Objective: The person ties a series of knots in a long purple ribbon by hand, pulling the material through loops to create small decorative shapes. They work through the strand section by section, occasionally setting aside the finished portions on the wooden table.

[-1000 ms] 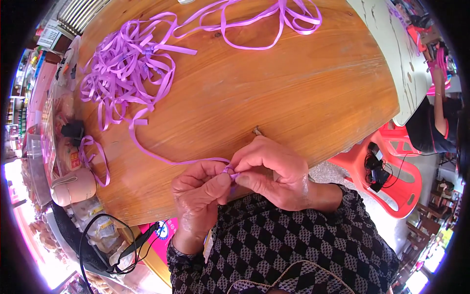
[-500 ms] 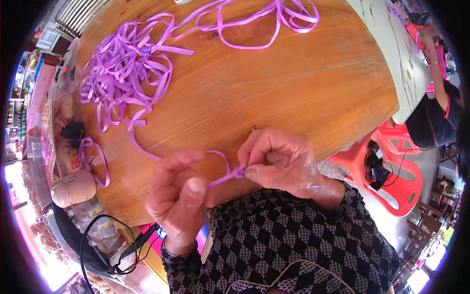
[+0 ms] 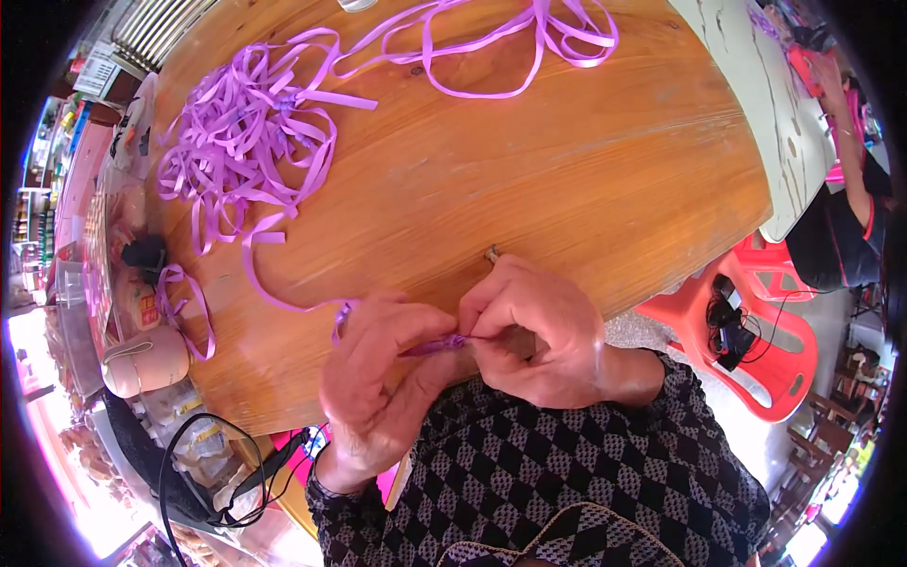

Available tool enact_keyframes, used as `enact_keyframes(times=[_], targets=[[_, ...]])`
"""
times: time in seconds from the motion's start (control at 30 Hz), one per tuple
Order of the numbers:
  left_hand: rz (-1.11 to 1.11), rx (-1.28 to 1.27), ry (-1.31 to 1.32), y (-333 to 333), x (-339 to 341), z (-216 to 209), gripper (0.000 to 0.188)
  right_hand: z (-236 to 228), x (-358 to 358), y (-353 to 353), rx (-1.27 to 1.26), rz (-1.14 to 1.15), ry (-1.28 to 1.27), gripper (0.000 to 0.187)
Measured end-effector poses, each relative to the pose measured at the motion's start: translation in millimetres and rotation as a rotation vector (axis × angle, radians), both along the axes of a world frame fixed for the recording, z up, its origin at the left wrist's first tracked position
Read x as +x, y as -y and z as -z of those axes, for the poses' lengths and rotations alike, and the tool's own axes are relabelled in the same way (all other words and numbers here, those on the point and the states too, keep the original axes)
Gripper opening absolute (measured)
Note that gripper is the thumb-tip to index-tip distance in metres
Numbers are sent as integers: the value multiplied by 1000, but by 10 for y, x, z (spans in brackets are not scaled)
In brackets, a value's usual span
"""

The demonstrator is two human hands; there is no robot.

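Left hand [image 3: 378, 373]: over the near edge of the table [image 3: 586, 180]; fingers curled, thumb and forefinger apparently closed on the purple ribbon [image 3: 433, 348].
Right hand [image 3: 546, 331]: just beside it; thumb and forefinger pinched on the same ribbon.
Purple ribbon: held part bunched between the hands, above the near edge.
Step in hand: judged fine fingertip work on a small knot or turn; tying or loosening, cannot tell.
Next move calls for: likely a sure pinch on either side and slack enough to work the turn.
Concealed: the left thumb tip's exact contact and the ribbon's course behind the left hand.
Ribbon tail [image 3: 265, 291]: runs from the left hand toward the left edge.
Brown speck [image 3: 492, 253]: by the right knuckles; object or wood mark, unclear.
Ribbon heap [image 3: 248, 137]: far left corner; strands tangled, ends uncountable.
Ribbon loops [image 3: 592, 62]: at the far edge, cut off by the frame.
White item [image 3: 355, 4]: far edge, mostly cropped; kind unknown.
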State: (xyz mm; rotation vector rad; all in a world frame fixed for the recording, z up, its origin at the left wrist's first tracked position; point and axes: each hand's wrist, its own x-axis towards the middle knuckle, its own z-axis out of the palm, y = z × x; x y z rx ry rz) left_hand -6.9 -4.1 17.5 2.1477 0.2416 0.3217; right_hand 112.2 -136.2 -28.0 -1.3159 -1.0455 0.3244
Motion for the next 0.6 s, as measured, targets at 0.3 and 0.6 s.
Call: enact_keyframes(times=[0.3, 0.6], targets=[[-215, -579, -139, 169, 24, -10, 11, -60, 59, -2, 41, 81, 264, 27], [-272, -628, -151, 165, -8, 79, 13, -79, 106, 17, 5, 43, 300, 25]])
